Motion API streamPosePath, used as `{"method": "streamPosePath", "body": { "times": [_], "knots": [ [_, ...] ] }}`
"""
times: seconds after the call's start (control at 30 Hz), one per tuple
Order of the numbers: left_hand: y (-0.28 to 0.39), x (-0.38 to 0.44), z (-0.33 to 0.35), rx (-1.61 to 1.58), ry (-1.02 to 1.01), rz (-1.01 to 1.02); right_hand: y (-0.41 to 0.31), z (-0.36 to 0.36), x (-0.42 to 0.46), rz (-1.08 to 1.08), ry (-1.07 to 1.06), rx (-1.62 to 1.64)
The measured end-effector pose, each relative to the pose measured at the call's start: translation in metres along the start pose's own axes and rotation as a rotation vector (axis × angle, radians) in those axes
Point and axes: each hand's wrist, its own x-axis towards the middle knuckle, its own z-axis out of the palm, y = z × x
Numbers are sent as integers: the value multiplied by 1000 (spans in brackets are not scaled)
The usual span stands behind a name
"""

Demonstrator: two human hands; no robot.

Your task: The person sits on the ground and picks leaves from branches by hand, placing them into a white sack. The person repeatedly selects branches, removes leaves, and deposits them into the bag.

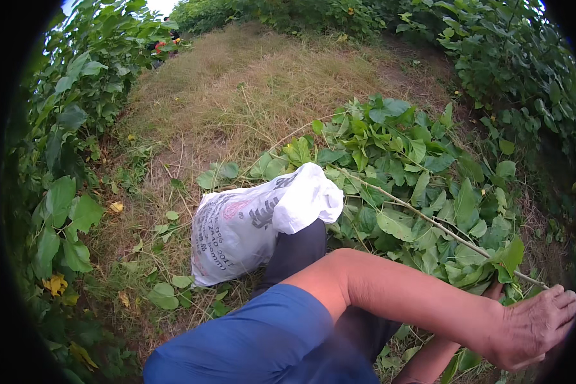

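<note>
My left arm, in a blue sleeve, reaches across to the lower right. At its end my left hand point(540, 326) is closed around the end of a long thin branch point(413, 211). The branch slants up and leftward over a heap of cut green leafy shoots point(403, 144). Below the branch, mostly behind my left forearm, my right hand point(494, 291) is among green leaves point(509, 259); its grip is hidden. A white woven sack point(240, 230) bearing print lies against my dark-trousered leg point(300, 249), its loose top folded over by the knee.
Leafy bushes point(77, 101) line the left side, and more dense bushes point(513, 67) stand at right. Dry grass point(254, 81) covers the ground between them. A person point(165, 44) is partly visible far back at left. Loose leaves point(163, 295) lie left of the sack.
</note>
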Motion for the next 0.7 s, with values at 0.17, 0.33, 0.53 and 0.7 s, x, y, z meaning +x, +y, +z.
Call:
{"method": "streamPosePath", "body": {
  "times": [0.17, 0.33, 0.53, 0.7],
  "knots": [
    [-32, -93, -93, 125, -131, -419, -24, -22, -15, -137, 236, 213],
    [-40, -205, -189, 417, -216, -827, -58, -35, -25, -311, -222, 432],
    [-96, -293, -228, 588, -455, -991, -111, -35, -17, -509, -635, 166],
    [-112, -333, -255, 640, -375, -959, -166, -40, -37, -482, -791, 41]
  ]
}}
